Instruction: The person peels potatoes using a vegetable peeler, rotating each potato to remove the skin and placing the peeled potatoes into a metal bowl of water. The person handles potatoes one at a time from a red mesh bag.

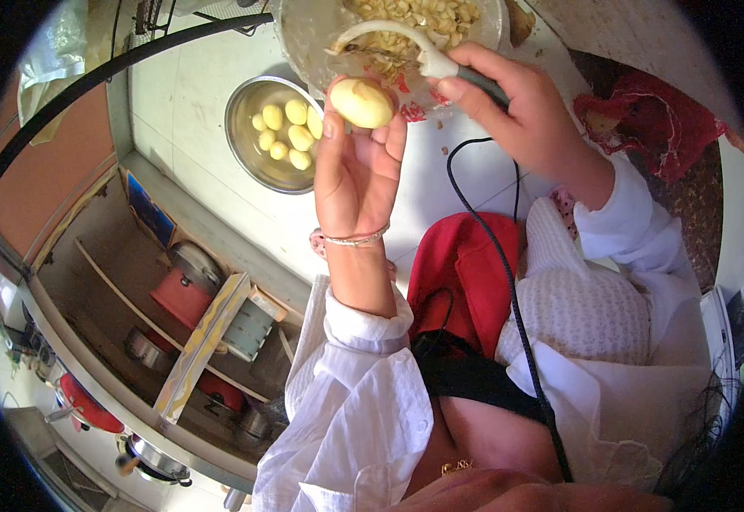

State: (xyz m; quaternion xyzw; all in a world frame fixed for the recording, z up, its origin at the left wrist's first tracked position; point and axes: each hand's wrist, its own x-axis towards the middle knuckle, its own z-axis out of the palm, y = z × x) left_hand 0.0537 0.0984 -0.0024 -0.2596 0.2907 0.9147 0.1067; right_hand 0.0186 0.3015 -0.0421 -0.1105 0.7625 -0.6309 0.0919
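My left hand point(362, 176), palm up, holds a pale yellow potato point(360, 104) by its fingertips. Some brownish patches show on the potato's upper side. My right hand point(519, 105) grips the grey handle of a peeler with a curved white head point(404, 29). The peeler's head is above and to the right of the potato, apart from it. Below both hands stands a bin lined with a clear plastic bag point(301, 45) with red print, holding many peelings point(429, 19). Left of my left hand, a round metal bowl point(234, 157) holds water and several peeled potatoes point(296, 111).
An open cabinet point(83, 275) at the left contains red and metal pots point(186, 288). A black cord point(500, 249) hangs before my body. On the right, a red mesh bag point(653, 121) lies on a dark mat point(698, 217). Small scraps dot the tiled floor point(199, 221).
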